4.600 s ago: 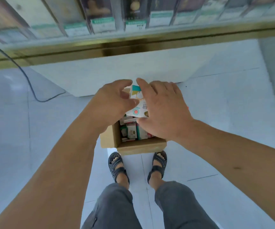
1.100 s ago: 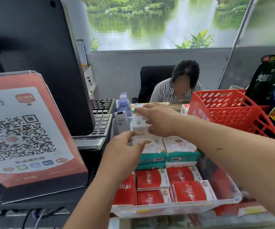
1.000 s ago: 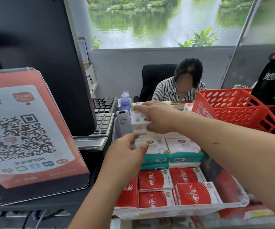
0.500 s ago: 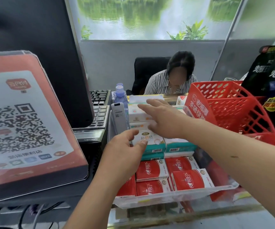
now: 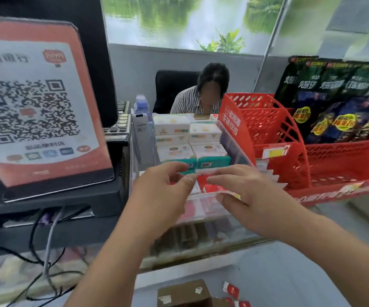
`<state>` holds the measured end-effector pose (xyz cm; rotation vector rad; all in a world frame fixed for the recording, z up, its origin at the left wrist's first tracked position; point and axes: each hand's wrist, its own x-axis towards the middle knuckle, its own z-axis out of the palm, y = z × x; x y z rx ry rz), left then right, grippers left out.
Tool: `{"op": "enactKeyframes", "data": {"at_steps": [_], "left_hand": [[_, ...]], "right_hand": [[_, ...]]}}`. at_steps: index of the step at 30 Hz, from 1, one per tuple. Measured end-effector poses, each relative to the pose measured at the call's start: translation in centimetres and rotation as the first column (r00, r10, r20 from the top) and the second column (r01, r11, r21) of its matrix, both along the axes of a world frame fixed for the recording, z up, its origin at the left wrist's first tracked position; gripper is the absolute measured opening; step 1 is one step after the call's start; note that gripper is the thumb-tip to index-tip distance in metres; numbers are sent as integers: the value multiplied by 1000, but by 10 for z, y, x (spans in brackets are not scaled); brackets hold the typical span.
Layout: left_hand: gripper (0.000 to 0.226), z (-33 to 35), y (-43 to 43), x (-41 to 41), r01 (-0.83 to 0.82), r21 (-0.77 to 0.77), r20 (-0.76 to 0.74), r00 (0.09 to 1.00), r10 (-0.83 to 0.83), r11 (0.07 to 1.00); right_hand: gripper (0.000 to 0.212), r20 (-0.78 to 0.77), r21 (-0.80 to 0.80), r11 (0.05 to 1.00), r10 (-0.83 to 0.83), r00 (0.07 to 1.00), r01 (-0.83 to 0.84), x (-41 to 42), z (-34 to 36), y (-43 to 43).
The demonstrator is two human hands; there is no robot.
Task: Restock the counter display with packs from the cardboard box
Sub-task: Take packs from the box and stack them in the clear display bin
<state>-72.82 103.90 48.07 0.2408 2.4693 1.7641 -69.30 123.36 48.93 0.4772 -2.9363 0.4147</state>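
Hovering my left hand (image 5: 161, 193) and right hand (image 5: 254, 193), both loose and empty, I am facing the stacked packs (image 5: 210, 150).

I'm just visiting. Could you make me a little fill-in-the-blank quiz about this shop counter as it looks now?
1. The basket right of the packs is coloured ___.
2. The sign at the left shows a ___ code.
3. The left hand and the right hand both hold ___.
4. The cardboard box stands on the ___.

Missing words: red; QR; nothing; floor.
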Motion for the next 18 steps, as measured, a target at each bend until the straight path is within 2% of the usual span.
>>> {"op": "enactKeyframes", "data": {"at_steps": [4,8,12,18], "left_hand": [[18,-8,5,44,13,-81,23,1000,-11,997],[13,-38,26,87,14,-153,101,995,2,988],[6,-87,46,118,-9,-163,191,981,40,987],[15,-163,55,131,-6,-179,294,954,59,984]], "right_hand": [[35,-6,-68,995,69,998,-69,30,-22,7],[33,59,-120,986,121,991,-114,63,-64,19],[35,149,-107,987,139,979,-123,94,-114,33],[38,296,-68,995,87,951,-70,115,-180,43]]}}
